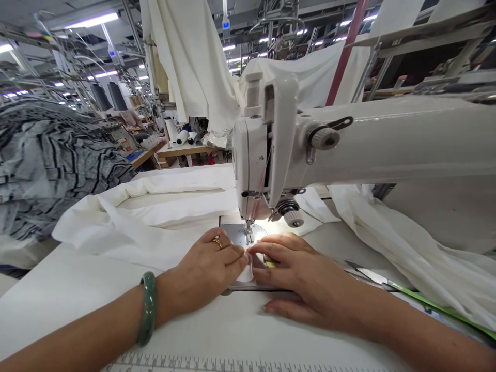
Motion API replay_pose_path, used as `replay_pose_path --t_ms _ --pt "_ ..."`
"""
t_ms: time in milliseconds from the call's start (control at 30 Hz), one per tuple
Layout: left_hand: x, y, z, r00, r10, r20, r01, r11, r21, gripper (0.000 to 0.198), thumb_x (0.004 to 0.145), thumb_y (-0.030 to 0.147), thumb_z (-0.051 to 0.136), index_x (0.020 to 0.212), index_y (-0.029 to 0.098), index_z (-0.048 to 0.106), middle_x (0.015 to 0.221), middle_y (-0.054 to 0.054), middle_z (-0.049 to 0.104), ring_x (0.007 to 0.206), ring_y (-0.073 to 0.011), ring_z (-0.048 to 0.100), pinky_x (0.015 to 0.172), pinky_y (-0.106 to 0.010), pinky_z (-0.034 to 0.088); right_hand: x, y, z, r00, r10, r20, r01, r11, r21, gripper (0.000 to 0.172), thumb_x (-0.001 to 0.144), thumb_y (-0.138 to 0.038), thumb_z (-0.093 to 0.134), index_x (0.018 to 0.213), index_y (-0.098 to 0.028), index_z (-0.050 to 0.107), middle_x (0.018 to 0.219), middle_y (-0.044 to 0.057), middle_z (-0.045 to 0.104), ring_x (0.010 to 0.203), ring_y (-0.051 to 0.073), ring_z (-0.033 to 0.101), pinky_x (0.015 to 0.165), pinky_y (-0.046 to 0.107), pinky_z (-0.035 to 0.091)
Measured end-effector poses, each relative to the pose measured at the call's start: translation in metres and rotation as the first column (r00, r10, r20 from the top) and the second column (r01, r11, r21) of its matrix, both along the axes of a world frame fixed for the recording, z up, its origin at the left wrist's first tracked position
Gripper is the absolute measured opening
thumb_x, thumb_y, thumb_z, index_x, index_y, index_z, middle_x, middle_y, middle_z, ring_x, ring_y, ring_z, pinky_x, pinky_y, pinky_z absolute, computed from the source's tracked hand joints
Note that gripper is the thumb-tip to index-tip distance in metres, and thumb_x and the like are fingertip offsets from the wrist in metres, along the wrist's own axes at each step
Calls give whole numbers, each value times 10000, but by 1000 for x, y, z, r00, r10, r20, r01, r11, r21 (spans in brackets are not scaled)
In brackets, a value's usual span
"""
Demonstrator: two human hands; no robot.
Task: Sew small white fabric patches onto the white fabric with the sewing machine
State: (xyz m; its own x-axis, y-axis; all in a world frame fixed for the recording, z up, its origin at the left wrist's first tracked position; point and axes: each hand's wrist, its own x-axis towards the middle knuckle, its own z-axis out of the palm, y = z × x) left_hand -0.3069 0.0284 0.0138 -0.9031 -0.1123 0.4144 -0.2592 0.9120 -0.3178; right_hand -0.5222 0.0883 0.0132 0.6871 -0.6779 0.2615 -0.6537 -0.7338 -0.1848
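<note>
Just in front of the presser foot (249,233) of a white sewing machine (267,150), my left hand (215,263) is closed, its fingers pressing a small piece of white fabric (245,274). A gold ring and a green bangle are on that hand and wrist. My right hand (294,274) lies on the other side with fingers stretched and thumb apart, its index fingertip touching the fabric's edge. Beneath its fingers a small yellowish piece (270,262) shows, too covered to name. The metal needle plate (232,232) is partly hidden by both hands.
White cloth (127,212) is spread on the table behind and left, and more white cloth (406,248) lies right. Green-handled scissors (411,292) rest beside my right forearm. A ruler scale (217,364) runs along the front. Striped grey fabric (58,170) is heaped at left.
</note>
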Motion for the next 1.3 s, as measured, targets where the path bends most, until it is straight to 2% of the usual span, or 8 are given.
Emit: replay_pose_path --t_ms 100,333,633,867,1067,1300 --pt "0 0 -2 1000 15 0 -15 998 55 166 824 154 518 987 144 552 938 -21 654 822 -151 563 887 -315 334 -1 1 1 1000 -8 4 8 1000 5 307 855 -472 504 1062 -260 586 1215 86 505 1141 264 408 966 450 329" --pt "-3 -4 -1 999 29 25 -32 995 93 207 800 156 523 1005 165 547 960 -1 646 839 -164 541 895 -315 322 -3 0 6 999 -33 21 33 999 -2 280 839 -447 537 1062 -290 600 1141 72 535 1108 277 414 914 440 361" --pt "-9 -9 1 997 74 11 -74 981 179 180 818 127 494 985 162 553 970 3 634 842 -163 520 832 -306 350 -5 -4 2 996 -86 -13 85 996 -11 267 841 -429 542 1053 -274 588 1163 67 505 1103 263 408 939 439 309" --pt "-9 -11 -1 994 97 54 -107 968 227 303 741 109 558 1035 184 547 1028 8 622 884 -169 527 835 -322 370 -5 -5 1 998 -70 6 70 998 -8 270 847 -423 534 1052 -251 570 1151 84 487 1102 265 400 934 451 303" --pt "-8 -9 0 988 126 91 -146 953 265 352 717 85 571 1053 182 535 1063 -4 608 928 -189 522 836 -337 404 -7 -3 0 998 -53 34 54 998 -23 247 848 -396 544 1041 -247 586 1066 83 506 1040 253 425 913 441 326" --pt "-6 -9 -2 987 111 114 -138 956 259 394 716 61 561 1093 165 513 1102 -31 582 960 -204 511 845 -343 435 -7 -2 -1 999 -43 32 44 999 -24 234 852 -379 538 1041 -249 582 1055 81 501 1011 248 439 896 441 340"
